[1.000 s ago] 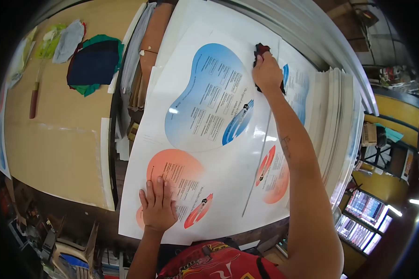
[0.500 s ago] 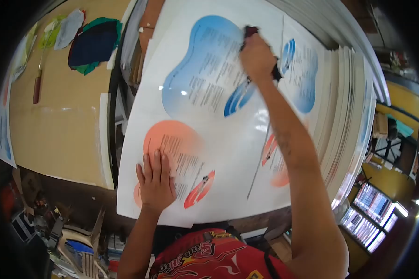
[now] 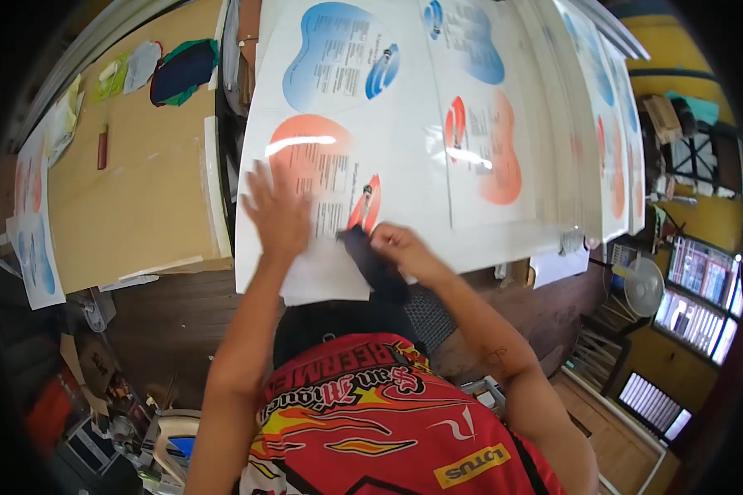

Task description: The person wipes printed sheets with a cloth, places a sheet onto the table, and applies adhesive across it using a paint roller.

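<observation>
A large white sheet [image 3: 417, 173], printed with blue and orange shapes and small text, lies in front of me. My left hand [image 3: 276, 210] has its fingers spread over the left orange print [image 3: 314, 132]; whether it presses on the sheet or hovers, I cannot tell. Near the sheet's front edge, my right hand [image 3: 406, 250] is closed on a dark cloth [image 3: 376, 268]. The cloth hangs over that edge toward my body, beside the red slim shape [image 3: 366, 205] of the print.
To the left is a tan board [image 3: 140, 214] with a dark-red-handled tool [image 3: 102, 150] and navy and green cloths [image 3: 186, 74]. More printed sheets [image 3: 612, 165] stand at the right. A white fan [image 3: 642, 282] stands beyond, lower right.
My right hand has come from the sheet's far part down to its near edge, bringing the dark cloth. My left hand's fingers have spread. The camera view has shifted.
</observation>
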`<act>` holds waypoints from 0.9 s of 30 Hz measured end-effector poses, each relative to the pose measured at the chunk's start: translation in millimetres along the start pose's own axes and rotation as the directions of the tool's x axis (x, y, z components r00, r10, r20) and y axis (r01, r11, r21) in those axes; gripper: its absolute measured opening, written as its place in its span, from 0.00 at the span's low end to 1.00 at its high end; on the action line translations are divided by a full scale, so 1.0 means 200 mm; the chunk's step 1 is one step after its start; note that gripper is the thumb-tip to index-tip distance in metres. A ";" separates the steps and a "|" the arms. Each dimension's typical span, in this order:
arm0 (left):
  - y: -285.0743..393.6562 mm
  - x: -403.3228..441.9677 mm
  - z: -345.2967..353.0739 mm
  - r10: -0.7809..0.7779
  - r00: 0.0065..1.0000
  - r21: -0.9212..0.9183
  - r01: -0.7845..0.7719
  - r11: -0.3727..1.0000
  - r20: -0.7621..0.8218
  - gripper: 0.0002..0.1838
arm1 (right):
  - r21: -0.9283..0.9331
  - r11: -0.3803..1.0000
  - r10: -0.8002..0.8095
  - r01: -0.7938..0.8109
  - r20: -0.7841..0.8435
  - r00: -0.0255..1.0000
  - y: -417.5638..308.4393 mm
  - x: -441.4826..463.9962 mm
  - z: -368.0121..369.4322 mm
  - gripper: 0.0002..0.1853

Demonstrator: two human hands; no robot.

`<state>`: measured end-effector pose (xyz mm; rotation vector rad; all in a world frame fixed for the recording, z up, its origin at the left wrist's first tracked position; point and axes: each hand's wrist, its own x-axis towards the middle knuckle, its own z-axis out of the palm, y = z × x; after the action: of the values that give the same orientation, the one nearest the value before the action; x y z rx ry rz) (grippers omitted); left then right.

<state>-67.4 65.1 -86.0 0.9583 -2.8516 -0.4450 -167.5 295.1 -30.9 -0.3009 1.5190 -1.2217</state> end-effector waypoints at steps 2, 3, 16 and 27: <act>-0.17 -0.04 -0.04 -0.154 0.983 -0.139 0.139 0.981 -0.103 0.47 | 0.360 0.933 0.023 0.002 -0.067 0.998 -0.08 -0.14 -0.11 0.08; -0.27 -0.05 -0.02 -0.283 0.959 -0.227 0.271 0.935 -0.020 0.43 | 0.462 0.886 0.065 0.025 -0.177 0.982 -0.13 -0.21 -0.08 0.09; -0.33 -0.20 -0.16 -0.400 0.893 -0.878 0.348 0.328 0.205 0.17 | 0.592 0.693 0.081 0.411 -0.631 0.772 -0.16 -0.47 -0.04 0.32; -0.19 -0.06 -0.14 -0.048 0.976 -0.248 -0.006 0.969 -0.212 0.38 | -0.800 0.475 -0.760 0.367 -0.163 0.629 -0.39 -0.44 -0.08 0.18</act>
<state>-30.7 38.0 -71.0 0.9281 -2.5210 -0.6381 -180.9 334.8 80.3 -1.2132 2.4868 -1.2174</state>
